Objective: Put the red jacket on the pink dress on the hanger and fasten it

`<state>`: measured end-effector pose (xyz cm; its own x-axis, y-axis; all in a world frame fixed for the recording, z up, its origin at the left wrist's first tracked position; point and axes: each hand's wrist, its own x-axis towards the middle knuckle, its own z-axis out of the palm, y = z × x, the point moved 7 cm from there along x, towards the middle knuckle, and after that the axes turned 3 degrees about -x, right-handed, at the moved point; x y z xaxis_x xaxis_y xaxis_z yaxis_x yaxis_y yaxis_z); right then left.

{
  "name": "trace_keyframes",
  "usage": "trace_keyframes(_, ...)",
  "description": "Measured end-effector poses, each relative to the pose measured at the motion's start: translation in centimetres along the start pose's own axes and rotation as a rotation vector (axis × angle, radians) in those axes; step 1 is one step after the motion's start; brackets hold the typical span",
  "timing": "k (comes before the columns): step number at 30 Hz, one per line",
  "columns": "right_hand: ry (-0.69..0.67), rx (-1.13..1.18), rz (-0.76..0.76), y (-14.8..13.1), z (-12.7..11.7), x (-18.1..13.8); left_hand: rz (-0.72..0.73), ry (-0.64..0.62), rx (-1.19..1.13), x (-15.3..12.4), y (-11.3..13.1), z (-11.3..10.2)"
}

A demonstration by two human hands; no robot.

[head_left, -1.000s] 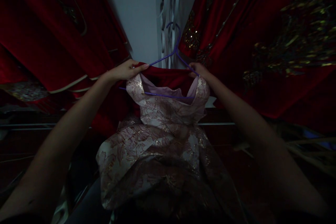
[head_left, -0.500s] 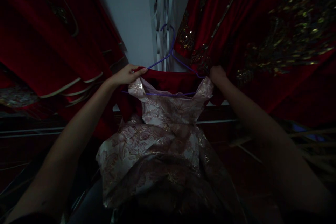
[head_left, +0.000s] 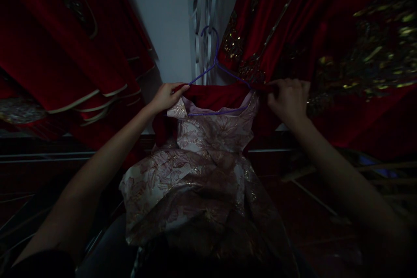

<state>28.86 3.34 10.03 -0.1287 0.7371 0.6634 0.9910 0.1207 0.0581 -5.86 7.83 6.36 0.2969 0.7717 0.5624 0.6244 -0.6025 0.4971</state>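
Note:
A pink brocade dress (head_left: 208, 165) with a metallic floral pattern hangs on a purple wire hanger (head_left: 216, 58), its skirt bunched up below. Red garment cloth (head_left: 211, 95) shows behind the neckline on the same hanger. At the hanger's left end, my left hand (head_left: 167, 95) is closed, thumb against fingers, on the red cloth beside the dress's shoulder. My right hand (head_left: 289, 97) pinches red cloth out past the right shoulder of the dress. The dim light hides the exact grip of both hands.
Red garments with pale edging (head_left: 74, 61) hang at the left. Red cloth with gold sequins (head_left: 384, 47) hangs at the right. Between them stand a pale panel (head_left: 166, 21) and white curled metalwork (head_left: 208, 8). Thin rods (head_left: 384, 167) lie low at the right.
My right hand has moved right, off the dress's shoulder, and now pulls red cloth outward. My left hand has shifted slightly right, and the dress's right shoulder has drawn inward.

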Motion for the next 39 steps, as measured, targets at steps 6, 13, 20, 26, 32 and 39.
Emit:
trace_keyframes(6, -0.008, 0.112, -0.121, -4.3, 2.2, 1.9, -0.014, 0.039, 0.056, -0.1, -0.4, 0.3)
trace_keyframes(13, 0.035, 0.137, -0.149, -8.5, 2.4, 0.7, -0.038, 0.099, 0.156, -0.5, -0.3, 0.1)
trace_keyframes(20, 0.062, 0.301, -0.14, -10.5, -0.4, -3.7, -0.049, 0.072, 0.104, -0.4, -0.4, -0.8)
trace_keyframes(26, 0.145, 0.403, 0.08, -3.7, 0.0, -3.9, -0.103, -0.245, -0.137, 0.8, -0.5, -2.3)
trace_keyframes(32, 0.104, 0.482, 0.105, -3.0, 2.2, -4.0, -0.199, -0.056, 0.046, -0.5, -3.8, -8.1)
trace_keyframes(39, -0.015, 0.765, 0.178, -6.6, 7.0, -3.1, -0.234, 0.276, 0.321, -4.6, 0.1, -4.0)
